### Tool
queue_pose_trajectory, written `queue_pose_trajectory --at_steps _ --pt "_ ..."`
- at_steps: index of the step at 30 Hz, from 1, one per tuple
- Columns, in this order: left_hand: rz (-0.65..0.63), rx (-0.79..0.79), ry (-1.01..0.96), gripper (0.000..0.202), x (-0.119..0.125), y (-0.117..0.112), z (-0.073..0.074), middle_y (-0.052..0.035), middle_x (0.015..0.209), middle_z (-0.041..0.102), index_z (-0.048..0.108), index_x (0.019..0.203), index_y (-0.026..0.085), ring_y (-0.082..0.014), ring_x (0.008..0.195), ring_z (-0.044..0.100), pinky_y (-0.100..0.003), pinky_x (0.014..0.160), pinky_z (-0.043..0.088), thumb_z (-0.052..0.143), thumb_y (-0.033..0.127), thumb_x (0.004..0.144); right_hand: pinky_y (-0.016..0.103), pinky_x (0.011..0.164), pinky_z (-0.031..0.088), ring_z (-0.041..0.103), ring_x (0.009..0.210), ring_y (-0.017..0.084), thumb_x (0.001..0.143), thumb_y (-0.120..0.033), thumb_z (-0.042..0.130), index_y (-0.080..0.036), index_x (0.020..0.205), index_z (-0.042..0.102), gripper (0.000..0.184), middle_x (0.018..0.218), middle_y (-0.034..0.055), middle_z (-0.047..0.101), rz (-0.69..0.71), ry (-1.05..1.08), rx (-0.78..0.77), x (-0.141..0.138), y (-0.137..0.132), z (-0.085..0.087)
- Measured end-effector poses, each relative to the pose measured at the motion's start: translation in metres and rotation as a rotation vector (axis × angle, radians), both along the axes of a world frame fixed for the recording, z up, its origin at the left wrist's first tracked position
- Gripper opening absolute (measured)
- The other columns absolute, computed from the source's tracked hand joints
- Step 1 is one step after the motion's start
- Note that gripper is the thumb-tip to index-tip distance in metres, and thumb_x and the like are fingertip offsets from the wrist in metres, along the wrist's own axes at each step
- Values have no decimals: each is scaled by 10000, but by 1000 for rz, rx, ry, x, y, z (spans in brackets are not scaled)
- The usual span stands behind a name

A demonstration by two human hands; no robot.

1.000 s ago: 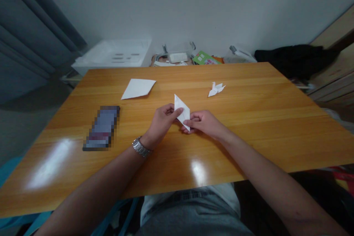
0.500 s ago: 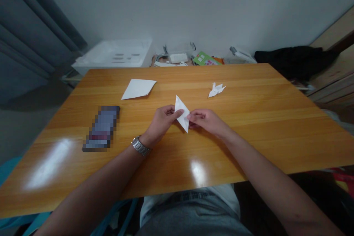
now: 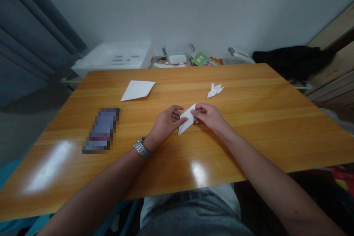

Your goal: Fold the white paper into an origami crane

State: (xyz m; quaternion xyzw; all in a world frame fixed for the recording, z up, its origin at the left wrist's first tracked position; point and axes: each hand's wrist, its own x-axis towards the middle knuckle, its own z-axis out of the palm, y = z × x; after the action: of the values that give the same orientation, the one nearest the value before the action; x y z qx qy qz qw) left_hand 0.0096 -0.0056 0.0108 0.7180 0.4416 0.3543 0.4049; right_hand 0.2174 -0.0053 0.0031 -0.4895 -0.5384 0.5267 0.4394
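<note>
Wooden table stretched wide; over its middle, the left hand, thumb pressing, finger grip unclear, and right hand, pinching the far end, shared folded paper, seemingly light, crisp, easily creased, best held by its edges.

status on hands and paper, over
Left hand: thumb on folded paper. Right hand: pinching its far end. Paper slanted, far tip rightward. Paper bird beyond, apart from both hands.
</note>
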Motion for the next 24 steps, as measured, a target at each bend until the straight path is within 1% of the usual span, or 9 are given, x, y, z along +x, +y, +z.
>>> queue_pose_trajectory --at_steps 2,4,6,10,16,18,20,22,24 --pt "31 213 118 348 -1 -1 2 -80 1082 689 634 1205 170 -192 966 671 -350 886 570 691 344 910 294 569 534 626 556 149 709 -556 816 -197 809 626 418 649 2 677 -44 -9 -13 4 5 -4" --pt "-58 380 257 243 -1 -3 4 -84 1157 671 658 1178 193 -213 1083 646 -396 989 538 607 316 974 293 554 534 634 554 153 707 -529 824 -198 850 632 408 676 7 695 -83 -28 -8 8 10 -9" --pt "-159 482 360 258 -2 -6 4 -96 1248 651 658 1215 197 -231 1170 620 -413 1042 520 562 308 1003 278 522 509 622 533 149 739 -509 798 -192 823 629 369 652 8 689 -94 -86 9 12 14 -14" --pt "-296 533 555 430 -2 -10 -3 -135 1453 563 554 1410 159 -262 1330 543 -429 1143 458 524 348 1026 285 533 496 634 545 165 833 -472 715 -182 831 686 291 650 27 703 -105 -314 91 18 18 -19" --pt "-318 545 697 554 -3 -10 -10 -152 1533 497 484 1483 125 -264 1416 477 -420 1228 350 480 453 1037 383 755 561 712 789 245 951 -453 598 -181 940 763 318 891 96 779 -208 -738 393 23 14 -4" --pt "-322 553 713 564 -3 -9 -11 -143 1550 481 460 1501 132 -257 1438 453 -420 1246 317 468 457 1041 428 922 545 703 997 274 1005 -421 513 -161 1134 741 370 1087 126 768 -97 -833 560 24 13 1" --pt "-333 572 717 578 -2 -10 -12 -140 1577 446 434 1516 135 -252 1468 414 -422 1259 291 457 466 1043 472 1122 434 580 1295 294 1044 -426 428 -143 1373 623 476 1386 142 651 114 -924 681 23 11 3" --pt "-337 590 728 600 -1 -12 -13 -155 1598 409 430 1513 120 -257 1499 365 -426 1263 281 446 490 1041 530 1225 292 378 1486 306 1063 -462 350 -166 1527 463 562 1577 113 471 256 -1024 700 22 9 1" --pt "-334 605 749 618 0 -15 -15 -179 1596 403 449 1493 91 -270 1512 340 -430 1262 279 428 513 1041 582 1254 190 243 1551 306 1072 -485 288 -215 1596 340 591 1634 69 380 337 -1112 666 20 7 -2"
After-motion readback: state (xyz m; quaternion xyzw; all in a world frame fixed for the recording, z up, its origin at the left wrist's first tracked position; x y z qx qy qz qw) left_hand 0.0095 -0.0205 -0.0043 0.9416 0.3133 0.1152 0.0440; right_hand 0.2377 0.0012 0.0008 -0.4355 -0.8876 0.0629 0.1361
